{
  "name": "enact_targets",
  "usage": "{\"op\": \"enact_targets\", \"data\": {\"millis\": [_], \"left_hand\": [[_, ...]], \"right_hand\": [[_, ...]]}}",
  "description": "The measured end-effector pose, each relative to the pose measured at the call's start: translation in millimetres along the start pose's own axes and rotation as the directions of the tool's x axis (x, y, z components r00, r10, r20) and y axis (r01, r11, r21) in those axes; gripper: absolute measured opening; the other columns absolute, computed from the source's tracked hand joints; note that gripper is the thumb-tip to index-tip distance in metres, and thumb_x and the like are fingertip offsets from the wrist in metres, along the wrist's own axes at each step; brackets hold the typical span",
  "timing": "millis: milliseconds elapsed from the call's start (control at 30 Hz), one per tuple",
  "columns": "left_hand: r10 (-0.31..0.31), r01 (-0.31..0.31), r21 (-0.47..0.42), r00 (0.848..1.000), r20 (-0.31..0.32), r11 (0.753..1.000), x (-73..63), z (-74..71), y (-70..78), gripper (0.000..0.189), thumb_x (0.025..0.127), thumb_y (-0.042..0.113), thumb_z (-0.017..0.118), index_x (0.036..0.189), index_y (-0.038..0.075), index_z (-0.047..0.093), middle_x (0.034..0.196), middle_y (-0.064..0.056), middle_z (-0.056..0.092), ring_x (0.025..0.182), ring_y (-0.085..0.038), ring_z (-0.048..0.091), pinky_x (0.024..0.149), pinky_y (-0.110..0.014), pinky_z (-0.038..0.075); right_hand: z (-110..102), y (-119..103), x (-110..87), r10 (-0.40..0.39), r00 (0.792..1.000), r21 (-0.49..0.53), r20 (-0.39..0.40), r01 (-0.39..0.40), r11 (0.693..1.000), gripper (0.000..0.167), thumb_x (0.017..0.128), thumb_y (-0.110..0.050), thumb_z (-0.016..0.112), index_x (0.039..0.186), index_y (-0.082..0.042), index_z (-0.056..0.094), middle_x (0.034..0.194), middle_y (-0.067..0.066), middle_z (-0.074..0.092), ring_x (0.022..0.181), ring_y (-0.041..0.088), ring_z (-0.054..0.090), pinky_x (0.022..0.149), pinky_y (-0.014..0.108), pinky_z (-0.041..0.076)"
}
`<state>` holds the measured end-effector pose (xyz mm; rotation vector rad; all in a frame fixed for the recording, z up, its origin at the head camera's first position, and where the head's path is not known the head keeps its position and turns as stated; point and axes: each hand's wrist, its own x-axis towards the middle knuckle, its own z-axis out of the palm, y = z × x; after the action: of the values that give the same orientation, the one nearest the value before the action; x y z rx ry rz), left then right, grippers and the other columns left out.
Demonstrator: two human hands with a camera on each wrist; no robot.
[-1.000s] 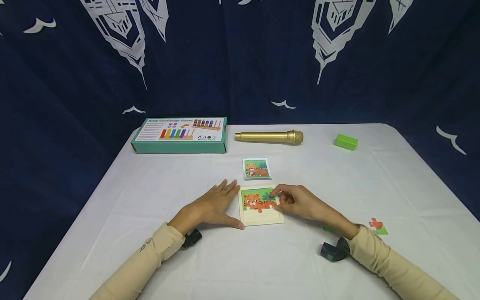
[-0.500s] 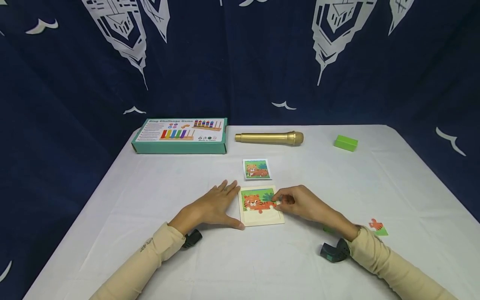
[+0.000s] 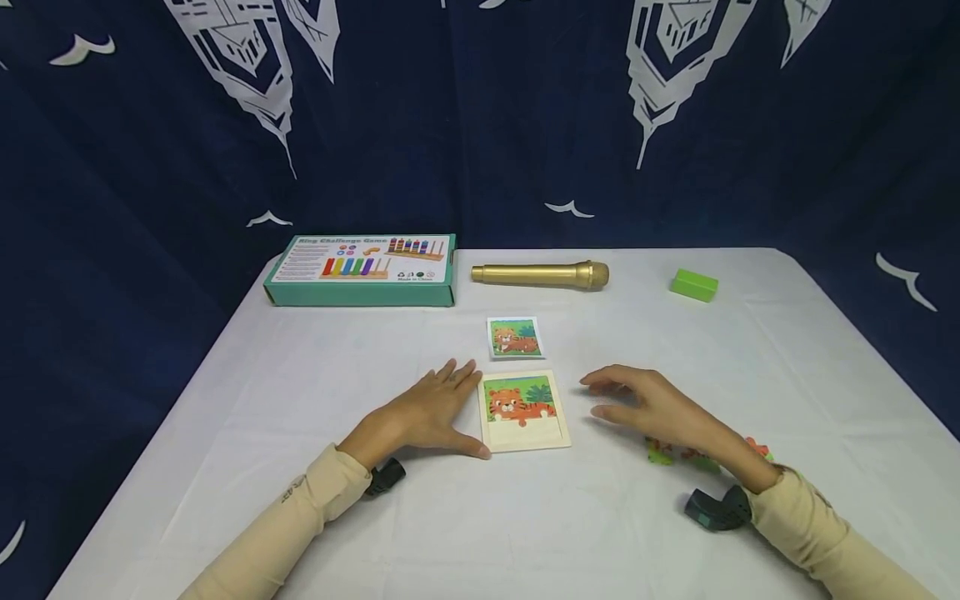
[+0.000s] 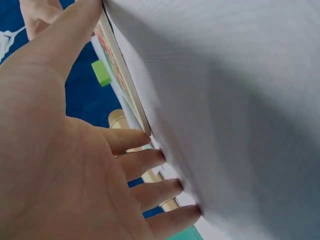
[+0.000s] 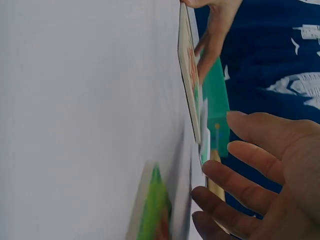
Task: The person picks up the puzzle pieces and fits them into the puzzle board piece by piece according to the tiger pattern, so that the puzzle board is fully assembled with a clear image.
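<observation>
A pale wooden puzzle board (image 3: 525,437) lies flat on the white table, its upper part filled with a tiger picture and its lower strip bare wood. My left hand (image 3: 431,417) is spread along the board's left side, thumb at the lower corner and fingertips at the upper one. To the right of the board my right hand (image 3: 648,404) hovers, fingers relaxed and holding nothing, as the right wrist view also shows. Loose green and orange puzzle pieces (image 3: 660,454) lie under the right wrist, partly hidden by it. Just behind the board sits a small tiger picture card (image 3: 515,338).
A teal game box (image 3: 360,293) stands at the back left, with a gold toy microphone (image 3: 536,275) to its right. Farther right is a bright green block (image 3: 694,285). A dark blue patterned cloth (image 3: 480,125) hangs behind the table.
My right hand has let go at the board's right edge and moved right, its fingers opening. More of the loose pieces now show under the wrist. The left hand stays put.
</observation>
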<state>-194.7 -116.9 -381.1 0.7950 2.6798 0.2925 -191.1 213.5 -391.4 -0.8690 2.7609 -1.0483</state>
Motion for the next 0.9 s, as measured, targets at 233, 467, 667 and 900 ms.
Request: {"op": "enact_targets", "data": {"millis": [233, 467, 667, 900], "left_hand": [[0.002, -0.002, 0.004, 1.0, -0.002, 1.0, -0.5, -2.2, 0.2, 0.115, 0.072, 0.07, 0.068, 0.153, 0.005, 0.019, 0.161, -0.01, 0.011, 0.147, -0.033, 0.005, 0.117, -0.05, 0.013], [-0.002, 0.002, -0.011, 1.0, -0.004, 1.0, -1.3, -2.6, 0.5, 0.115, 0.071, 0.07, 0.068, 0.153, 0.005, 0.02, 0.16, -0.01, 0.012, 0.147, -0.033, 0.005, 0.117, -0.05, 0.013], [-0.002, 0.002, -0.011, 1.0, -0.008, 1.0, -0.4, 0.3, 0.4, 0.116, 0.07, 0.07, 0.069, 0.153, 0.006, 0.02, 0.16, -0.011, 0.012, 0.147, -0.034, 0.006, 0.117, -0.051, 0.013], [-0.003, 0.002, -0.013, 1.0, -0.013, 1.0, 0.2, 1.9, 0.8, 0.115, 0.07, 0.07, 0.069, 0.153, 0.006, 0.021, 0.16, -0.011, 0.012, 0.147, -0.033, 0.006, 0.117, -0.051, 0.013]], "right_hand": [[-19, 13, -42.9, 0.065, 0.995, -0.07, -0.075, -0.07, 0.995, 0.041, 0.084, -0.028, 0.075, 0.121, -0.016, 0.063, 0.117, 0.002, 0.065, 0.097, 0.013, 0.06, 0.078, 0.028, 0.051], [-22, 20, -70.5, 0.001, 0.991, -0.181, -0.136, -0.025, 0.983, 0.052, 0.075, -0.031, 0.082, 0.12, -0.017, 0.063, 0.112, -0.004, 0.065, 0.103, 0.007, 0.057, 0.086, 0.011, 0.04], [-18, 23, -78.6, 0.008, 0.991, -0.25, -0.134, -0.042, 0.967, 0.055, 0.069, -0.042, 0.084, 0.116, -0.022, 0.063, 0.11, -0.011, 0.061, 0.1, 0.005, 0.049, 0.083, 0.016, 0.038], [-17, 25, -80.5, -0.005, 0.99, -0.281, -0.138, -0.035, 0.959, 0.043, 0.069, -0.038, 0.085, 0.104, -0.024, 0.065, 0.106, -0.012, 0.058, 0.098, 0.007, 0.047, 0.079, 0.023, 0.041]]}}
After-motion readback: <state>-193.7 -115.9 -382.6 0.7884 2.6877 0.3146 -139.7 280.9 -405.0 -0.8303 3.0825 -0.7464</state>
